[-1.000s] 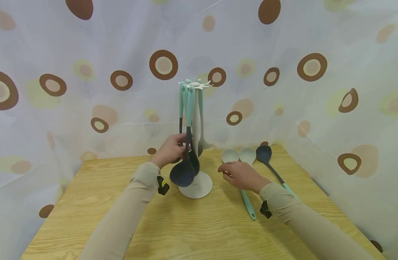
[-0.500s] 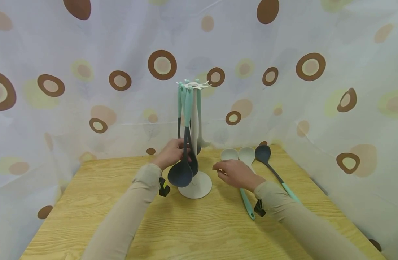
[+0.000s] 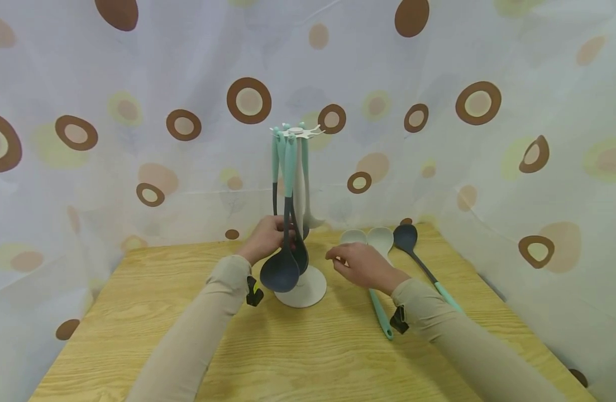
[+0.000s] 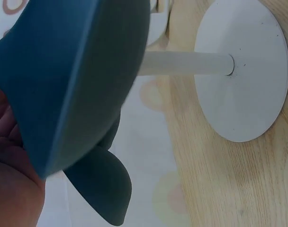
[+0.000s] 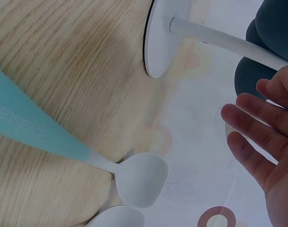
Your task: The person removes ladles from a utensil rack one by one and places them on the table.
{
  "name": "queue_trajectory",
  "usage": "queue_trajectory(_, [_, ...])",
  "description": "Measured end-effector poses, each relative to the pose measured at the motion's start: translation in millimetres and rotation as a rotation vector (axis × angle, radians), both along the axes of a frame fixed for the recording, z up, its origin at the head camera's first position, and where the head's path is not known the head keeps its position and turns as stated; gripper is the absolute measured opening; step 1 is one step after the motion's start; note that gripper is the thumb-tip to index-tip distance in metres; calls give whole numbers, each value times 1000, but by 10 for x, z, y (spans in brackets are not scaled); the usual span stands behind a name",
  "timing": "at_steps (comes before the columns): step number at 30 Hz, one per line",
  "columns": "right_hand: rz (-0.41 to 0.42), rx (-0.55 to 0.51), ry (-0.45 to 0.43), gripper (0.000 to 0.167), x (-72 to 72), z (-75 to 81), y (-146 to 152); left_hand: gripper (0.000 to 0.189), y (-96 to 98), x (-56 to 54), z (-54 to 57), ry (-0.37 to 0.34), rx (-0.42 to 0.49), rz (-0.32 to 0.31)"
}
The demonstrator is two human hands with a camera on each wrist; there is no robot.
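Note:
A white utensil rack [image 3: 313, 287] stands on the table, with mint-handled dark ladles and a pale utensil hanging from its hooks. My left hand [image 3: 265, 240] holds the front dark ladle [image 3: 281, 272] by its shaft, low on the rack's left side; the ladle hides part of the fingers. In the left wrist view the ladle's bowl [image 4: 87, 80] fills the near side, the palm behind it. My right hand [image 3: 364, 265], fingers loosely bent and holding nothing, hovers right of the rack over pale ladles [image 3: 380, 240]. In the right wrist view its fingertips are apart.
Two pale ladles with mint handles lie side by side right of the rack; a dark ladle [image 3: 405, 237] lies farther right. The wooden table [image 3: 297, 357] meets a patterned curtain [image 3: 212, 162] at the back and right.
My right hand has moved slightly left, toward the rack. The left hand has slid a little lower on the hanging ladle's shaft. The view has shifted slightly.

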State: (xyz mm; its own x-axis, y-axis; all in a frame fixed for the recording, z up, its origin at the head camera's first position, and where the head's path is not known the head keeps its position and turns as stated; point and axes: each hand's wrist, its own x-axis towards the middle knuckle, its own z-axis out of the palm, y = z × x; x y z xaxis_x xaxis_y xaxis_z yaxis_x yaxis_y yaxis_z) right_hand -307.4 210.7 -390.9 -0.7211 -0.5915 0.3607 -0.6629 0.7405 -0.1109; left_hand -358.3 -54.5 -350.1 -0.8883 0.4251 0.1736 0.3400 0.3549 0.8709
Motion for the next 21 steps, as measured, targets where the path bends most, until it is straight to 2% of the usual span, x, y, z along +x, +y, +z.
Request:
queue_trajectory(4, [-5,-6,-3,23,20,18,-23,12,13,22,-15,55,-31,40])
queue_trajectory(9, [-2,-21,-5,23,38,46,-33,12,17,30,-37,87,-36,73])
queue_trajectory(17, [4,-36,5,24,37,99,-46,13,0,52,-62,222,-56,170])
queue_trajectory(21, [16,-45,4,24,46,140,-77,15,-14,75,-61,244,-68,202])
